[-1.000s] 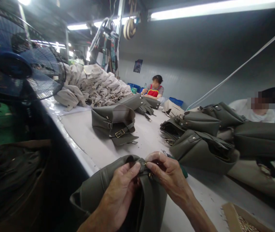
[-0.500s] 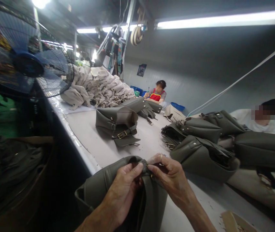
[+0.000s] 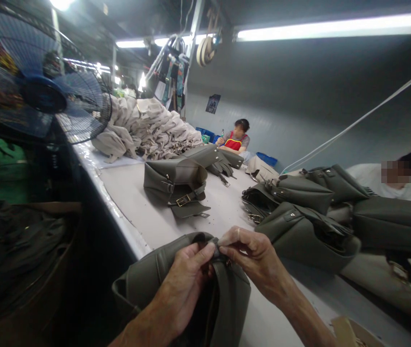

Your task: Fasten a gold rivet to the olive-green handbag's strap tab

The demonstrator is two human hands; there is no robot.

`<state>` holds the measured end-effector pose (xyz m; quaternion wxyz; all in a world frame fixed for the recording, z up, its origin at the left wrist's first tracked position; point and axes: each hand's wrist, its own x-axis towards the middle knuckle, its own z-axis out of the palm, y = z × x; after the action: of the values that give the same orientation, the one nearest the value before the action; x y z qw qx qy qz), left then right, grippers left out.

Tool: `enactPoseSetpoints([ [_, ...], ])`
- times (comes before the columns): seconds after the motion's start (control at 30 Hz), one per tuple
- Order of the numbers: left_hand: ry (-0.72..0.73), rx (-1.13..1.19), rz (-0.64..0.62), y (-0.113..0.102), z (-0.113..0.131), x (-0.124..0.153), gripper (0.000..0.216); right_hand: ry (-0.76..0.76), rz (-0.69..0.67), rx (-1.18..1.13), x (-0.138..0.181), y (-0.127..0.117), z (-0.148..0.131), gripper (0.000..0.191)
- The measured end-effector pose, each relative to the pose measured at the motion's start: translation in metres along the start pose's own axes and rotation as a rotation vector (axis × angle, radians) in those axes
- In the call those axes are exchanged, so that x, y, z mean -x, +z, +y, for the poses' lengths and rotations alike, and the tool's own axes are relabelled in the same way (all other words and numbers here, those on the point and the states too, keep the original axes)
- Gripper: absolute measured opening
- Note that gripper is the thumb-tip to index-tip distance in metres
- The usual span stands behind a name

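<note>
Fingers of left hand [image 3: 185,279] and right hand [image 3: 254,260] pinched together on the top edge of the grey bag [image 3: 147,284] | bag at table's [image 3: 136,202] near edge | risk: small metal fitting, hidden under fingertips, may slip loose.

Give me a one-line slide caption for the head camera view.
Left hand and right hand pinch the top edge of an olive-grey bag at a long worktable.
</note>
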<state>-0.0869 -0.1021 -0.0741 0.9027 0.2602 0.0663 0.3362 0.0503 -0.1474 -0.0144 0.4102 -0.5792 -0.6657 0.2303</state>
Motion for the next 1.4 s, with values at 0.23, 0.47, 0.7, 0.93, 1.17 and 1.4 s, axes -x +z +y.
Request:
enactPoseSetpoints([
  [0.23, -0.02, -0.002, 0.028, -0.002, -0.001, -0.001, 0.02, 0.055, -0.079, -0.107, -0.004, -0.006, 0.004, 0.022],
  [0.47, -0.019, -0.006, 0.035, 0.001, 0.001, -0.002, 0.021, -0.007, -0.058, -0.04, -0.002, -0.005, 0.005, 0.017],
  [0.7, -0.017, -0.014, 0.029, -0.002, 0.001, -0.002, 0.017, -0.045, -0.035, 0.2, -0.004, -0.004, 0.003, 0.016],
  [0.93, -0.021, -0.03, 0.062, -0.001, 0.002, -0.005, 0.023, -0.1, -0.017, 0.122, -0.007, -0.002, 0.006, 0.018],
  [1.17, -0.024, -0.05, 0.081, -0.004, 0.001, -0.003, 0.028, 0.016, 0.227, -0.029, -0.006, 0.018, 0.018, 0.028],
  [1.4, -0.035, -0.04, 0.086, -0.002, 0.001, -0.002, 0.024, -0.072, 0.43, 0.096, 0.004, 0.035, 0.019, 0.015],
])
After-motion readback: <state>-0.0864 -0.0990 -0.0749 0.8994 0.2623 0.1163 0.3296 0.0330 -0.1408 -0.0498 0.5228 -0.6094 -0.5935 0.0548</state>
